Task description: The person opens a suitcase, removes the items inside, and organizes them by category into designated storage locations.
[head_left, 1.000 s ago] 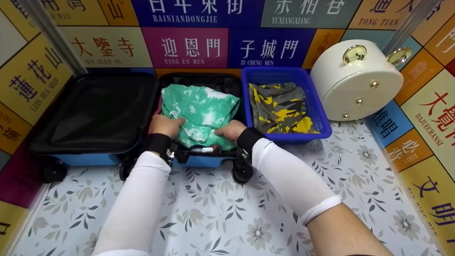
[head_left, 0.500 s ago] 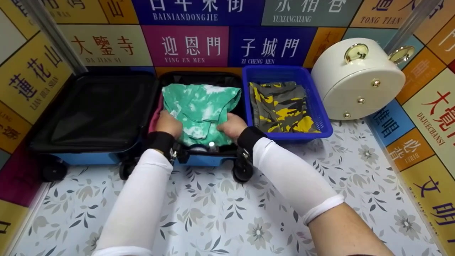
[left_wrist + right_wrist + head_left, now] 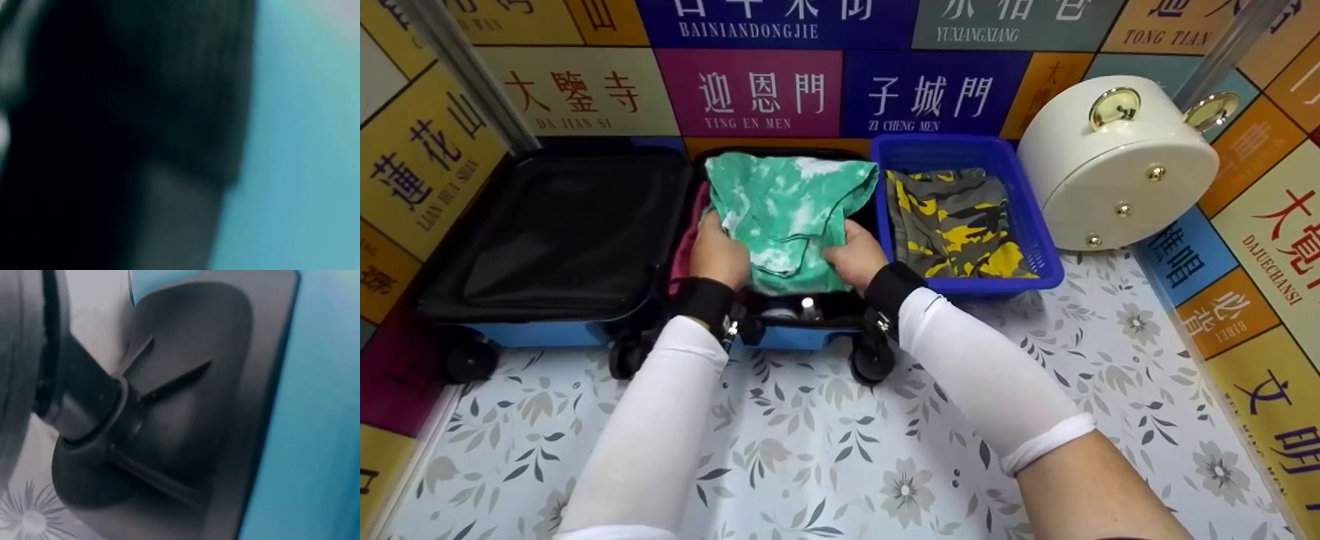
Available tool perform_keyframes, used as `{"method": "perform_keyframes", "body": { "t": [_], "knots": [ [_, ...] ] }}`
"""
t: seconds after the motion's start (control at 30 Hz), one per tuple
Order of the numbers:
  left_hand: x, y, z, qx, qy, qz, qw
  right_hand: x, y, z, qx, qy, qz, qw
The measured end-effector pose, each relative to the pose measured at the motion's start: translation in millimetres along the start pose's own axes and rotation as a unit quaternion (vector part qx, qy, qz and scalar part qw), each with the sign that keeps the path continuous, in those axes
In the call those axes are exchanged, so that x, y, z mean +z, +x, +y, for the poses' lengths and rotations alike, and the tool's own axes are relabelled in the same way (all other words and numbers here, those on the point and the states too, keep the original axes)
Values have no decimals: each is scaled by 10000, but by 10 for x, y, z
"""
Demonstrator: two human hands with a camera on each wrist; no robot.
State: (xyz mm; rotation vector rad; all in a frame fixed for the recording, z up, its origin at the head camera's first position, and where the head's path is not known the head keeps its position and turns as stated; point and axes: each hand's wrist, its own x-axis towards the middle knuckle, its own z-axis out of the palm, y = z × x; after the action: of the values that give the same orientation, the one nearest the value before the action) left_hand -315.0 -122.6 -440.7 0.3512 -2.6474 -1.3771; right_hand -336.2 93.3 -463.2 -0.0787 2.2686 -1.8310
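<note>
A folded green-and-white tie-dye garment [image 3: 784, 225] lies over the right half of an open suitcase, whose blue shell [image 3: 793, 338] shows in front. My left hand [image 3: 720, 253] holds its left edge, and my right hand [image 3: 858, 257] pinches the right edge with the thumb on top. Pink cloth [image 3: 688, 247] shows beside the left hand. In front of the garment, small items [image 3: 808, 307] lie in the suitcase, one with a shiny top. The right wrist view is filled by the suitcase's black wheel mount [image 3: 169, 399]; the left wrist view is a dark and blue blur.
The suitcase's other half [image 3: 570, 232], with a black cover, sits at left. To the right stand a blue basket [image 3: 1044, 259] holding camouflage cloth [image 3: 956, 225] and a round white case [image 3: 1117, 165]. Lettered panels border the floral surface [image 3: 810, 450]. Black wheels [image 3: 872, 362] stick out frontward.
Both hands have shifted the green garment away from me, toward the back of the suitcase. More of the suitcase's front interior, its small items and the pink cloth now shows.
</note>
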Motion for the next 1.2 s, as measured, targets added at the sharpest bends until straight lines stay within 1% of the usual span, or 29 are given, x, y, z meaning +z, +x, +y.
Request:
{"method": "perform_keyframes", "body": {
  "t": [0.1, 0.17, 0.3, 0.47, 0.57, 0.7, 0.8, 0.97, 1.07, 1.2],
  "knots": [
    [6, -17, 36, 94, -121, 153, 9998, -30, -14, -26, -113, 156, -20, 9998],
    [7, -31, 57, 118, -156, 194, 9996, -53, -21, -48, -194, 234, -49, 9995],
    [9, -57, 115, 116, -192, 132, 9997, -129, -51, -112, -304, 261, -50, 9992],
    [26, -106, 231, 178, -75, 75, 9998, -259, -99, -199, -394, 38, 74, 9992],
    [71, -135, 322, 336, -263, 117, 9990, -365, -126, -248, -456, -60, 114, 9989],
    [150, -180, 457, 563, -732, 87, 9957, -531, -164, -312, -586, -85, 118, 9982],
    [233, -215, 569, 614, -851, -52, 9945, -688, -203, -342, -675, -184, 172, 9974],
    [407, -251, 739, 718, -814, -252, 9938, -968, -272, -352, -850, -741, 314, 9931],
    [544, -265, 828, 773, -761, -376, 9934, -1138, -307, -327, -906, -996, 419, 9900],
    [750, -306, 930, 783, -728, -696, 9918, -1349, -344, -260, -908, -1290, 711, 9849]
  ]
}}
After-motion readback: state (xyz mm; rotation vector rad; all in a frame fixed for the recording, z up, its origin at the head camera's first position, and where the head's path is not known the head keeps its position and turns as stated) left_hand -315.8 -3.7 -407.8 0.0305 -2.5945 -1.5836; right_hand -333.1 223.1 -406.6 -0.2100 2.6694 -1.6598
